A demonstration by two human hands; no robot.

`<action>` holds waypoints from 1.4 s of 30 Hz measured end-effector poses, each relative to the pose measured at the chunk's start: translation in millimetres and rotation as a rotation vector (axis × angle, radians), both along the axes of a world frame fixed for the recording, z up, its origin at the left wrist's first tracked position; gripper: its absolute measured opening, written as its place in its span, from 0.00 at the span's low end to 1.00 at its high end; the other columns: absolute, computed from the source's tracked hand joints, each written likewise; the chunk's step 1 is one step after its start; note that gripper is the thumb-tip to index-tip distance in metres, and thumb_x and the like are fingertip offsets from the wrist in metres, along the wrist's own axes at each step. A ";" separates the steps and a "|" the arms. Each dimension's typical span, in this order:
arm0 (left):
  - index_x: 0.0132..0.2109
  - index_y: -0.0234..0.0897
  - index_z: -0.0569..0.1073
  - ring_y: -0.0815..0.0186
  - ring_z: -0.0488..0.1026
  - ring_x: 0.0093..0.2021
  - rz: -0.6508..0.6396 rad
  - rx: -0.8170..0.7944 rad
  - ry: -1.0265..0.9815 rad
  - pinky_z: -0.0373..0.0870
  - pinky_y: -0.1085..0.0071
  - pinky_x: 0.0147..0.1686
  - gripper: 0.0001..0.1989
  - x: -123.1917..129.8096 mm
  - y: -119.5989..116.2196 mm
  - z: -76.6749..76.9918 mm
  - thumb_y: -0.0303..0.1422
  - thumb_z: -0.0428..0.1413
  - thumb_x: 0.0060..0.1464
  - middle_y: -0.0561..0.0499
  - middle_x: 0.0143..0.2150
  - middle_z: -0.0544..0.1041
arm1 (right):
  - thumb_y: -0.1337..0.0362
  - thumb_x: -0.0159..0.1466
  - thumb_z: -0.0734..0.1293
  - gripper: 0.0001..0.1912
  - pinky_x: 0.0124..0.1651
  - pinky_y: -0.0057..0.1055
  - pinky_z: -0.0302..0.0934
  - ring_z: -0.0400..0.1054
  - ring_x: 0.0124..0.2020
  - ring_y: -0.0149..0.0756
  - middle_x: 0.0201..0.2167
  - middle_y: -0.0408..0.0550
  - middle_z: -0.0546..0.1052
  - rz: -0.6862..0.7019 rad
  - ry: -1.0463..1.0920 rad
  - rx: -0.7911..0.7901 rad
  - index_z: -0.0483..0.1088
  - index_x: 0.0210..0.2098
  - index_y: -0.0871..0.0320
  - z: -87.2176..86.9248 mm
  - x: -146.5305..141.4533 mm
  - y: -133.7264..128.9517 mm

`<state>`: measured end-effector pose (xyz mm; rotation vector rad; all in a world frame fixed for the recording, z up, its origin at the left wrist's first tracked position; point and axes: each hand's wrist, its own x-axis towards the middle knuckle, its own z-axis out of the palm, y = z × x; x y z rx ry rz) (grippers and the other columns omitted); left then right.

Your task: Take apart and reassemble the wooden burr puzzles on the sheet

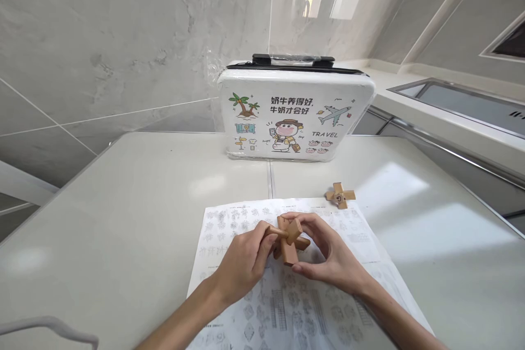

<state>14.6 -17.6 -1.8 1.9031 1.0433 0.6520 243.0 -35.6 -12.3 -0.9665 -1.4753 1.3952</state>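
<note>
A brown wooden interlocking puzzle (289, 252) made of crossing bars is held just above a printed sheet. My left hand (249, 257) pinches a bar on the puzzle's left side between thumb and fingers. Curved around the other side, my right hand (328, 254) grips it with the thumb at the lower end and the fingers at the top. The fingers hide parts of the puzzle. Beneath both hands lies the instruction sheet (229, 290), covered with small grey drawings of puzzle shapes. A second, cross-shaped wooden puzzle (340, 196) rests at the sheet's upper right edge.
A white cartoon-printed case (295, 115) with a black handle, partly wrapped in clear plastic, stands at the back of the white table (143, 219). Tiled wall rises behind it. A ledge (463, 109) runs along the right. Something grey and cord-like (53, 324) shows at lower left.
</note>
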 end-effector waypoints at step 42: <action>0.38 0.40 0.65 0.69 0.58 0.24 0.138 -0.180 -0.213 0.57 0.71 0.26 0.21 3.6 0.9 7.6 0.50 0.44 0.74 0.57 0.26 0.67 | 0.43 0.73 0.66 0.20 0.34 0.32 0.65 0.69 0.28 0.35 0.27 0.44 0.77 -0.015 -0.029 -0.187 0.72 0.40 0.54 4.1 -1.1 3.6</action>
